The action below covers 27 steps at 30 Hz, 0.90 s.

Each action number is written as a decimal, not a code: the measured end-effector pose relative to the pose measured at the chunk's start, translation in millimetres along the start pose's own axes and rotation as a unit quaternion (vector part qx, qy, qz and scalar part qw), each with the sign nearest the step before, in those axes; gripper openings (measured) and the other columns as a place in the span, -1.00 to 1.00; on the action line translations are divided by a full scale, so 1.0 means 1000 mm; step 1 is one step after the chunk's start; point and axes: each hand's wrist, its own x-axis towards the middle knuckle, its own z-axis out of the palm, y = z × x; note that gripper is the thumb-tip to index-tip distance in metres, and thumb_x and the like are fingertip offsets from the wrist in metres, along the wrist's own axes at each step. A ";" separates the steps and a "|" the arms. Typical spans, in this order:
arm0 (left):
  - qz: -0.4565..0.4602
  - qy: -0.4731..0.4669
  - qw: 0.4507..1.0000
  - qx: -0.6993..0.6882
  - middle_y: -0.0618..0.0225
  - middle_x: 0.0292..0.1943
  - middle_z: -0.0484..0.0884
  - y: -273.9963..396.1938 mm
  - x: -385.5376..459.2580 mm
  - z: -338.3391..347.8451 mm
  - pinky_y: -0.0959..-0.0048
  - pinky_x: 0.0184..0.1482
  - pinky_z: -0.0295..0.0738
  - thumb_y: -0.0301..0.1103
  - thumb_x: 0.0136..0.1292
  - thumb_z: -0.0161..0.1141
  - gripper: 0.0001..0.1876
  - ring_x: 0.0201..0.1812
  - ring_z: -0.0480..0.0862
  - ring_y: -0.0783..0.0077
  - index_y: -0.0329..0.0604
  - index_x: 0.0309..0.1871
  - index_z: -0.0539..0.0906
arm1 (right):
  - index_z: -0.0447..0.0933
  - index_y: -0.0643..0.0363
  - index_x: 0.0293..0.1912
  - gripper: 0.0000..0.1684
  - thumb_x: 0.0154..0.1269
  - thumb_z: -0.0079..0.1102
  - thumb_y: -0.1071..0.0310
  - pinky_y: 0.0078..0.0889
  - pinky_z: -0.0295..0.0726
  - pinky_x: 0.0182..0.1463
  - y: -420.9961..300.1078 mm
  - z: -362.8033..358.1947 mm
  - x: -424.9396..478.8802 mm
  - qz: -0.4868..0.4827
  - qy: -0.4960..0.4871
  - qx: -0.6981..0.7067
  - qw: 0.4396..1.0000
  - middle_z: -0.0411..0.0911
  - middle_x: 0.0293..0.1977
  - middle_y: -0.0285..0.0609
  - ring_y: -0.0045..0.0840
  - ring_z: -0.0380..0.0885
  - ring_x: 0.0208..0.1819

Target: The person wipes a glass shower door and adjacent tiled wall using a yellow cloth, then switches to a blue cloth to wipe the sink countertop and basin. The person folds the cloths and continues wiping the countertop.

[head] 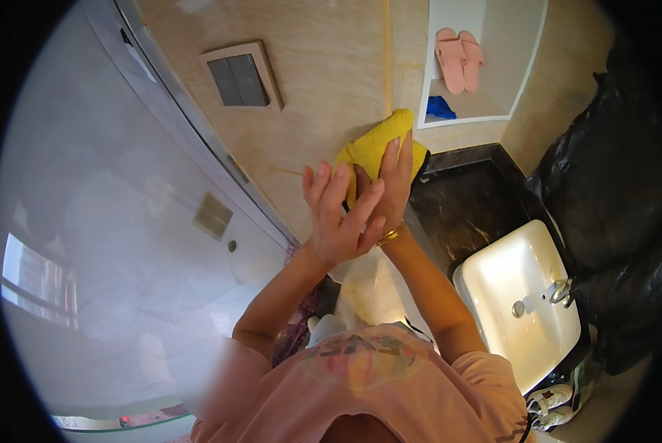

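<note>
A yellow towelling cloth with a dark edge lies against the beige tiled wall. My right hand is on it, fingers stretched over the fabric and pressing it; gold-coloured bangles circle that wrist. Nearer to me, my left hand is raised with its fingers spread and nothing in it. It overlaps the lower left of the cloth and part of my right hand in this view, so whether the two hands touch is hard to tell.
A wall switch sits to the upper left, beside a frosted glass panel. On the right, a white recessed shelf holds pink slippers and a blue item. Below are a dark stone counter, a white washbasin and black plastic sheeting.
</note>
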 end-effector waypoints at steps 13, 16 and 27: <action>-0.084 -0.088 0.990 -0.069 -0.22 0.26 -0.03 -0.010 -0.007 0.019 -0.07 0.24 -0.21 0.04 0.22 -0.12 -0.29 0.29 -0.04 -0.24 -0.39 0.23 0.07 | 0.35 -0.04 0.07 -0.54 0.13 0.09 0.28 -0.02 0.20 0.13 -0.026 -0.006 0.034 0.181 -0.057 0.140 0.972 0.09 0.16 0.25 0.08 0.16 0.16; -0.039 -0.053 0.996 -0.064 -0.21 0.26 0.00 -0.024 0.036 0.021 -0.04 0.24 -0.18 0.12 0.23 -0.22 -0.27 0.29 -0.02 -0.20 -0.40 0.22 0.10 | 0.32 -0.01 0.11 -0.51 0.13 0.06 0.31 -0.03 0.19 0.14 -0.021 -0.008 0.074 0.061 -0.073 0.078 0.992 0.06 0.17 0.27 0.09 0.14 0.17; -0.054 -0.021 0.997 -0.043 0.01 0.21 0.22 -0.015 -0.005 0.040 0.02 0.24 -0.16 0.15 0.23 -0.23 -0.39 0.26 0.12 -0.06 -0.16 0.12 0.37 | 0.08 0.25 0.20 -0.36 0.19 -0.01 0.22 -0.01 0.10 0.20 0.012 -0.001 0.026 -0.016 -0.050 0.085 0.995 -0.04 0.22 0.29 0.15 0.05 0.19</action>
